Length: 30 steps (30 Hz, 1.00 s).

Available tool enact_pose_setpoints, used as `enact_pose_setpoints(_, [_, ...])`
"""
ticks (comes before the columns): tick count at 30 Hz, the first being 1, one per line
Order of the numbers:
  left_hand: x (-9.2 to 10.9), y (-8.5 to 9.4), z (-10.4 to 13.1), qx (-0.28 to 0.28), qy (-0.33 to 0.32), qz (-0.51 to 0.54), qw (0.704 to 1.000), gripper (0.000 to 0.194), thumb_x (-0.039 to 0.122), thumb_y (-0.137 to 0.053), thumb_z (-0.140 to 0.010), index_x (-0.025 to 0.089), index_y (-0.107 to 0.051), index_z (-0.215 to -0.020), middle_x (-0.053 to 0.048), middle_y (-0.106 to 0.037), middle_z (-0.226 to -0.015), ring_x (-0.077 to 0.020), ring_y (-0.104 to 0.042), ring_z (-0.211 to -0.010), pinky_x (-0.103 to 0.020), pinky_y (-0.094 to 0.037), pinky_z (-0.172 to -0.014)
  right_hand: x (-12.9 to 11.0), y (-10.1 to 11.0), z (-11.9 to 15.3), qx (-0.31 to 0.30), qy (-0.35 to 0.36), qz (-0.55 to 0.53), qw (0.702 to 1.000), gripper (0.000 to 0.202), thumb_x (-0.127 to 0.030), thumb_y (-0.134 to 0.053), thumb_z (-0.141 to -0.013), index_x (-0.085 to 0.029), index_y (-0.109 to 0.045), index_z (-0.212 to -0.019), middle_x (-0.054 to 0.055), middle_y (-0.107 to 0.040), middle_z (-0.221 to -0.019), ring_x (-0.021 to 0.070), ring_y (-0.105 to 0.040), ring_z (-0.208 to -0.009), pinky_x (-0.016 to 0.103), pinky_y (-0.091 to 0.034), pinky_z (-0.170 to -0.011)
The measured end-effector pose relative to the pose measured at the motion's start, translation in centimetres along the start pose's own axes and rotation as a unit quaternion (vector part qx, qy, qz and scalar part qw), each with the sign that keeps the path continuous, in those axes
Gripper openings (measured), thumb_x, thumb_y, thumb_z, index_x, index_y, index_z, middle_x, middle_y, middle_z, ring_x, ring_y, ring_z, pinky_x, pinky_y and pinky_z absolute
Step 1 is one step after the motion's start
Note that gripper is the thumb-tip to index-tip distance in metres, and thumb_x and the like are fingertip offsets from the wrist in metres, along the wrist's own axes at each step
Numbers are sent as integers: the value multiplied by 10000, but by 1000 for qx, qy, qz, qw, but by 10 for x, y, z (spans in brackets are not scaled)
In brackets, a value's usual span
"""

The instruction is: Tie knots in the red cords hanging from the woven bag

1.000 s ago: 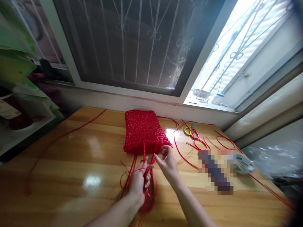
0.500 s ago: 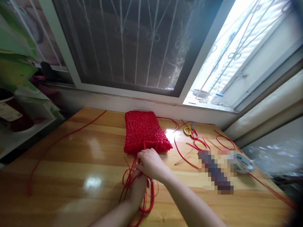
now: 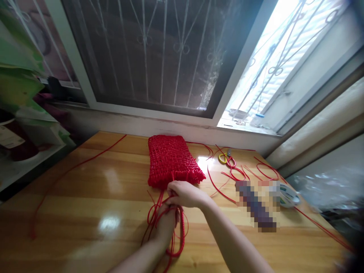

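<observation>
Red cords (image 3: pixel 159 212) trail from the near edge of the woven red piece (image 3: pixel 172 161), which lies flat on the surface (image 3: pixel 85 189) just beyond both hands. Since a second ago the right hand (image 3: pixel 183 193) has crossed over from the piece's near corner and now closes on the cords directly above the left hand (image 3: pixel 166 223), which is curled around the bundle; the strands look gathered for the next knot. Right of the hands lie loose cord offcuts (image 3: pixel 227 178), yellow-handled scissors (image 3: pixel 224 157) and a blurred object. Nothing blocks the hands.
</observation>
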<state>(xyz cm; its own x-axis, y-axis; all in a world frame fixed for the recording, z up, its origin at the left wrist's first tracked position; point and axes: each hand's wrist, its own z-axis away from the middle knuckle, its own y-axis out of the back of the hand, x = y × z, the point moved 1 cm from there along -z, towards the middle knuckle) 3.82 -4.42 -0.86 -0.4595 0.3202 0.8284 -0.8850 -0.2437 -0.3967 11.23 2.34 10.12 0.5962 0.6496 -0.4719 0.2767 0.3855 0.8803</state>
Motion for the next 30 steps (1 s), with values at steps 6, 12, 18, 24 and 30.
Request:
enact_pose_setpoints(6, [15, -7, 7, 23, -33, -10, 999, 197, 349, -545, -708, 175, -482, -641, 69, -383, -432, -41, -266, -356, -180, -145, -375, 4, -7, 18, 108, -35, -130, 985, 31, -224, -497, -780, -194, -495, -789, -35, -542, -682, 85, -463, -572, 172, -331, -497])
enact_pose_setpoints(12, [33, -10, 4, -19, -13, 31, 999, 288, 443, -582, -666, 180, -474, -713, 91, -353, -440, -30, -229, -332, -171, -139, -358, 19, -42, 38, 248, -56, -226, 940, 113, -220, -479, -785, -193, -425, -689, -15, -530, -675, 109, -495, -631, 211, -393, -576])
enact_pose_setpoints(18, [35, -10, 1, -20, 27, 59, 998, 315, 394, -650, -605, 165, -473, -730, 77, -420, -529, -16, -327, -396, -130, -203, -396, 36, -62, 36, 320, -92, -363, 870, 148, -279, -495, -766, -209, -366, -752, -46, -427, -645, 98, -437, -580, 214, -379, -535])
enact_pose_setpoints(24, [35, -7, 1, -90, 23, 90, 992, 264, 381, -579, -698, 141, -480, -747, 73, -401, -520, 7, -209, -357, -115, -107, -348, 42, -67, 26, 294, -120, -517, 795, 241, -313, -571, -702, -206, -357, -732, -75, -421, -579, 68, -399, -483, 185, -331, -453])
enact_pose_setpoints(30, [37, -6, 1, -86, 171, 263, 946, 119, 168, -441, -814, 106, -472, -718, 59, -374, -511, 18, -203, -337, -87, -118, -299, 47, -75, 26, 274, -139, -559, 770, 267, -304, -611, -665, -200, -370, -710, -79, -449, -559, 67, -446, -482, 181, -346, -456])
